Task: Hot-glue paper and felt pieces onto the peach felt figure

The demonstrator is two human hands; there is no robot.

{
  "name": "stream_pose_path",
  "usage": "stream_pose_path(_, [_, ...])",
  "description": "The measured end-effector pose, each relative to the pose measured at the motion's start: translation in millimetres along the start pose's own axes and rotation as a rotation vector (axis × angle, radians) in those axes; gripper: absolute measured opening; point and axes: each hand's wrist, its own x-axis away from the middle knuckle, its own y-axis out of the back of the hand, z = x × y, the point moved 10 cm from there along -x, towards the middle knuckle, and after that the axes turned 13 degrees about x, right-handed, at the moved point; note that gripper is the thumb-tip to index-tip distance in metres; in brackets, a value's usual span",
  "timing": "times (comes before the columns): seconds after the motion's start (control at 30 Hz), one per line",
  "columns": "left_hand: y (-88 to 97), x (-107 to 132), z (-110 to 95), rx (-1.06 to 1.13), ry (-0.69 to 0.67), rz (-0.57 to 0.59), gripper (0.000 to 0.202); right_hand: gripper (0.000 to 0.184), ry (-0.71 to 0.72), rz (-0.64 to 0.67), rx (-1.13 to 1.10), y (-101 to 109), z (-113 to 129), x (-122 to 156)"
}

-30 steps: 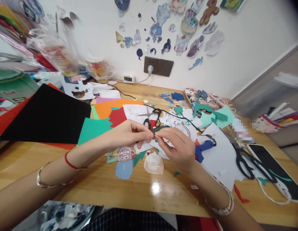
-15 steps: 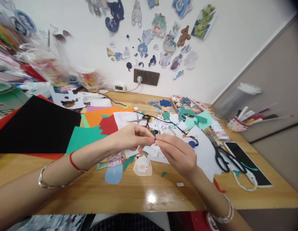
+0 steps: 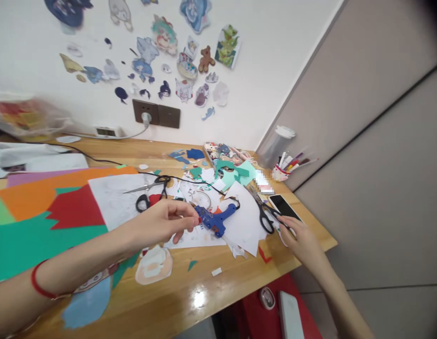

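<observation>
My left hand [image 3: 169,220] is closed in a pinch on a small red paper piece [image 3: 199,220], held above the table just left of a blue hot glue gun [image 3: 215,220]. Over on the right, my right hand [image 3: 298,238] has its fingers closed around one black handle loop of the large scissors [image 3: 271,213]. Those scissors lie with their blades pointing away, beside a phone [image 3: 284,207]. Part of the loop is hidden by my fingers.
Smaller scissors [image 3: 147,189] lie open on white paper behind my left hand. Coloured sheets, among them a green sheet [image 3: 35,247], cover the left side. A pen holder [image 3: 280,173] stands near the grey panel [image 3: 373,155]. Paper scraps are scattered mid-table.
My view has turned right. My right hand has left the fingertips of my left and moved right to the large scissors. My left hand still pinches the red piece.
</observation>
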Motion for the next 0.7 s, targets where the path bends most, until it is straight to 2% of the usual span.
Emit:
stream_pose_path(0.07, [-9.4,-5,-2,0.024,-0.026,0.029,0.023,0.028,-0.053,0.106,0.071,-20,-19,0])
stream_pose_path(0.13, [-16.9,-9,-4,0.047,-0.046,0.045,0.022,0.028,-0.095,0.202,0.13,-37,-28,-3])
stream_pose_path(0.27, [-23.5,-12,-8,0.023,-0.073,0.039,0.021,0.032,-0.166,0.407,0.213,-64,-33,-13])
stream_pose_path(0.37, [-21.1,-10,-15,-0.022,-0.114,0.007,0.021,0.03,-0.204,0.585,0.233,-78,-38,-18])
stream_pose_path(0.47, [-12.0,-5,-25,-0.073,-0.193,-0.077,0.021,0.029,-0.241,0.695,0.243,-84,-49,-20])
stream_pose_path(0.57, [-4.3,3,-36,-0.167,-0.284,-0.154,0.022,0.027,-0.275,0.746,0.237,-84,-62,-22])
stream_pose_path(0.7, [-1.2,15,-44,-0.271,-0.384,-0.196,0.022,0.031,-0.258,0.766,0.2,-81,-58,-18])
